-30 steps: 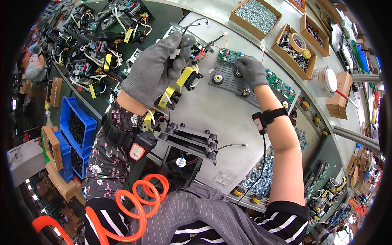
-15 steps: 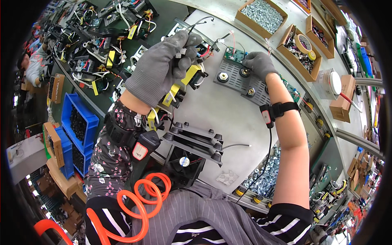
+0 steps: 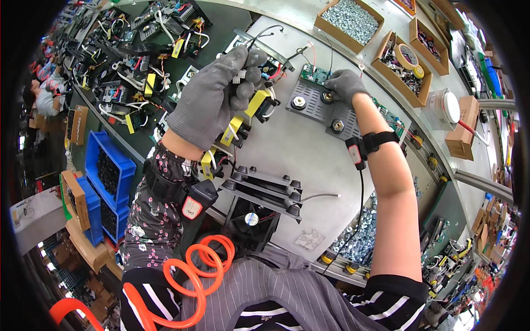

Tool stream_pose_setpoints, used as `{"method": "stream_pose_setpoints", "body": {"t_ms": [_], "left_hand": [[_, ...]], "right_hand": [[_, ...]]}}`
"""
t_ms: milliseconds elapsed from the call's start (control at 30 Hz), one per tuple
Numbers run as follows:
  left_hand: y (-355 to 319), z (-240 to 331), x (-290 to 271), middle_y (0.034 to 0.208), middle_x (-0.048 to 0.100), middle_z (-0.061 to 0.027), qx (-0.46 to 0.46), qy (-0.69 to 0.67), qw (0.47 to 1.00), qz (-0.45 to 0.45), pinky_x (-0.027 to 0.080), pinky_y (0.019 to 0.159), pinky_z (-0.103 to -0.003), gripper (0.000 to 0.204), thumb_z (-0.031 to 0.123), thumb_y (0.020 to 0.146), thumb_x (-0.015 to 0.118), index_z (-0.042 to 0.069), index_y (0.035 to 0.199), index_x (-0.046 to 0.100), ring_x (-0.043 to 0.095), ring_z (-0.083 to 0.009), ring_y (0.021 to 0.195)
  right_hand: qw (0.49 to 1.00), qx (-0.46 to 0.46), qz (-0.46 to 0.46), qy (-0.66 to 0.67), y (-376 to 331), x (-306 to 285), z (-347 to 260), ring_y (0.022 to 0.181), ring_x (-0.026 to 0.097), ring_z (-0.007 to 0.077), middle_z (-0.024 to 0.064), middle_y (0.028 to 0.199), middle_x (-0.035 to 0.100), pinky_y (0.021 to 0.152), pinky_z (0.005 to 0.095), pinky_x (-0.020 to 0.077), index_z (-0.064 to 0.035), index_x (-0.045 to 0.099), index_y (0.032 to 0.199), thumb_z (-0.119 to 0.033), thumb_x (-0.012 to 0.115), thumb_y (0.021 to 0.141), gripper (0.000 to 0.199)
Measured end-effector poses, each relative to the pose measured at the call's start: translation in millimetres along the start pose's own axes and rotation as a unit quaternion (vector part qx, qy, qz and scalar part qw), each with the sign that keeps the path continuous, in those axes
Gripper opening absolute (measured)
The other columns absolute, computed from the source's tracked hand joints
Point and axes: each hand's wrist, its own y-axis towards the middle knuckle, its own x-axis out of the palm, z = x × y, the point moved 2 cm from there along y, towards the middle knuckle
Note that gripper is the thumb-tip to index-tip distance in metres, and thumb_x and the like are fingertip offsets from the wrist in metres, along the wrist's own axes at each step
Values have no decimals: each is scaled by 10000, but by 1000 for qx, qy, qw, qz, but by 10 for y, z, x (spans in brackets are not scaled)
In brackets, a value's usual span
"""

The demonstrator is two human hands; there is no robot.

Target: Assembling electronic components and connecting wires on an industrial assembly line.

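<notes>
My left hand (image 3: pixel 212 96), in a grey knit glove, is closed around a small pale connector (image 3: pixel 239 76). Thin black leads (image 3: pixel 265 34) rise above its fingertips. Beneath and beside this hand stand boards with yellow-wrapped transformers (image 3: pixel 257 103) and white wires. My right hand (image 3: pixel 346 86), also gloved, has its fingertips pressed together at a black terminal post (image 3: pixel 327 97) on a grey slotted metal panel (image 3: pixel 313 99); whatever they pinch is hidden. The panel carries brass nut terminals (image 3: pixel 298 102) and a green circuit board (image 3: pixel 314 74) at its far edge.
Stacked black finned brackets (image 3: pixel 265 190) and a black fan (image 3: pixel 251 219) stand close to my body. Boxes of screws (image 3: pixel 349 25) and tape rolls (image 3: pixel 407 56) line the far right. Blue bins (image 3: pixel 110 168) sit at left. A coiled orange hose (image 3: pixel 196 276) crosses my lap.
Both hands stay almost in place; the right hand has shifted slightly left along the panel. The view has turned a little. Nothing is visibly taken or let go.
</notes>
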Motion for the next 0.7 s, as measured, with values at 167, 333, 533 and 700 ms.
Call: {"method": "stream_pose_setpoints", "body": {"t_ms": [167, 333, 533, 700], "left_hand": [[-52, 79, 37, 769, 462, 46, -11, 34, 999, 24, 312, 477, -168, 284, 313, 953, 451, 50, 1045, 507, 398, -31, 587], [-89, 101, 78, 764, 469, 48, -30, 45, 998, 43, 317, 470, -166, 297, 321, 957, 442, 49, 1051, 515, 419, -36, 584], [-81, 101, 159, 853, 574, -11, -23, 2, 999, 38, 517, 605, -224, 307, 282, 962, 429, 32, 1105, 533, 605, -121, 744], [-64, 1, 374, 1001, 588, -65, 30, 127, 991, 40, 500, 777, -270, 306, 251, 969, 407, 15, 1108, 541, 591, -153, 913]], "right_hand": [[988, -35, 77, -129, -182, 149, -133, 897, 624, 317, 188, 952, 647, 809, 355, 471, -58, 687, 912, -232, 560, 727, 284], [986, -12, 126, -106, -196, 208, -155, 901, 613, 363, 248, 914, 626, 810, 385, 467, -14, 678, 888, -237, 539, 729, 307], [982, -29, 121, -143, -568, 6, -338, 891, 611, 364, 238, 927, 629, 793, 387, 474, -19, 674, 918, -220, 547, 743, 295], [913, -180, -105, 350, -1358, -255, -616, 661, 535, 57, 0, 771, 617, 597, 186, 417, -20, 662, 969, -288, 602, 834, 306]]}}
